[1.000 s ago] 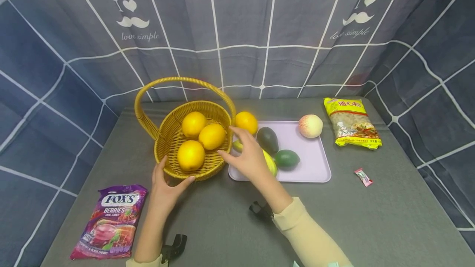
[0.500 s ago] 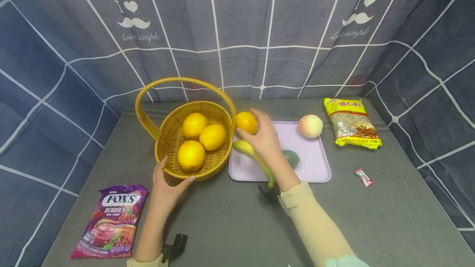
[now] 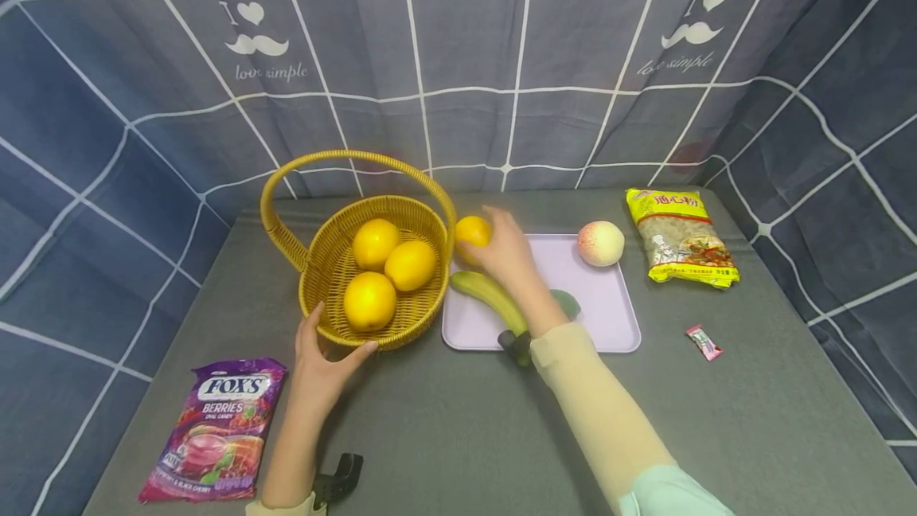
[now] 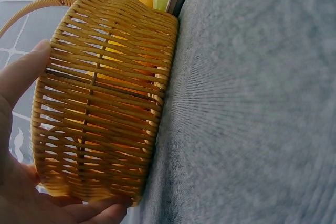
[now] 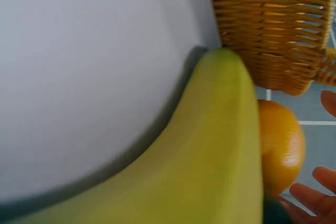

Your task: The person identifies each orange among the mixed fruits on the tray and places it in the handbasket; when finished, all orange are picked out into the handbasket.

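Observation:
My left hand (image 3: 321,369) holds the near side of a yellow wicker basket (image 3: 315,285), its thumb at the rim in the left wrist view and its fingers along the wall. Inside the basket lie two oranges (image 3: 369,302) and a lemon (image 3: 411,265). Over the tray's far left corner, my right hand (image 3: 507,257) reaches around another orange (image 3: 471,231), partly covering it. In the right wrist view the fingers (image 5: 310,198) are spread close beside that orange. A banana (image 3: 487,297) lies under the right wrist, large in front of that camera.
The pale purple tray (image 3: 602,321) also bears a green fruit (image 3: 567,303), partly hidden by the right arm, and a peach (image 3: 600,244). A yellow food bag (image 3: 680,237) and a small wrapped candy (image 3: 704,342) lie right. A purple candy bag (image 3: 215,428) lies front left.
My right hand has moved from the basket's right rim to the orange on the tray. The banana has shifted under the wrist. My left hand stays at the basket.

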Demonstrator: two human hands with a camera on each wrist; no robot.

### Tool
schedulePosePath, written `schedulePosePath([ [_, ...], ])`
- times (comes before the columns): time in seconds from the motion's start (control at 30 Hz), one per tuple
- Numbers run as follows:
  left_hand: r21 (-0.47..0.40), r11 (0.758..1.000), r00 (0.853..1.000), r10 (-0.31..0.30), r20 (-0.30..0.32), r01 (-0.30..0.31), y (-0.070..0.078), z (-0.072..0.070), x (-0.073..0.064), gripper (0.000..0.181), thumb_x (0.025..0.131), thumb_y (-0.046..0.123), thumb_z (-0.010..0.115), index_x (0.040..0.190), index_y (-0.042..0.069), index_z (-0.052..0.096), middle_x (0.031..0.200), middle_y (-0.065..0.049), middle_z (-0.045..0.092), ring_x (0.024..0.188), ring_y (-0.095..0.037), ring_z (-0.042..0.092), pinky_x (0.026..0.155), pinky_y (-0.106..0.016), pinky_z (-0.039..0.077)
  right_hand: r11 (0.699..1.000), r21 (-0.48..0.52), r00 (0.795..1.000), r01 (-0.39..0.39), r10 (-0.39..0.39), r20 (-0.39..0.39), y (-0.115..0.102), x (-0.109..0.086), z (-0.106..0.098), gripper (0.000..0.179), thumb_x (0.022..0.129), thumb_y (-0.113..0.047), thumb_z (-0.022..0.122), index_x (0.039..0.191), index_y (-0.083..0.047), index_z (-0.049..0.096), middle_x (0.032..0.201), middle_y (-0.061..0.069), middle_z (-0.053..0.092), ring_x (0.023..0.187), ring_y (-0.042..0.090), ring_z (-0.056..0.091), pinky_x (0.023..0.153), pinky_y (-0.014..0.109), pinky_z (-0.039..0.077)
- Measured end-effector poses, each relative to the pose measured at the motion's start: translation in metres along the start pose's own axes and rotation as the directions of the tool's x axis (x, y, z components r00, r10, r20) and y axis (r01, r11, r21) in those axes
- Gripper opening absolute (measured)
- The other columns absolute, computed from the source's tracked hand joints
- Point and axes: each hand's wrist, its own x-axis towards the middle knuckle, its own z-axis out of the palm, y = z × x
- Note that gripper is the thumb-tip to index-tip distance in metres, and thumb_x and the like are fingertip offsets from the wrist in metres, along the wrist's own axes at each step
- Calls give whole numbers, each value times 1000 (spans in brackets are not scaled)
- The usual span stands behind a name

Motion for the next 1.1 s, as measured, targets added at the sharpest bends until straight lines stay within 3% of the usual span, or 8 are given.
schedulePosePath([
  [0.6,-9,1000,1000,-5,5,6,0,0,-1,105,77,39,81,155,20,13,159,-17,1,138,-42,25,111,-52,29,973,-232,998,7,7,59,7,9,13,79,73,-48,77,137,-12,48,127,10,53,110,30,54,92,50,47],
  [1.1,-17,1000,1000,-9,17,9,2,0,-1,105,79,39,80,156,20,11,159,-17,0,138,-44,25,111,-52,28,972,-235,998,-10,24,59,6,9,11,82,75,-49,75,140,-10,45,130,13,52,113,33,53,94,50,46],
])
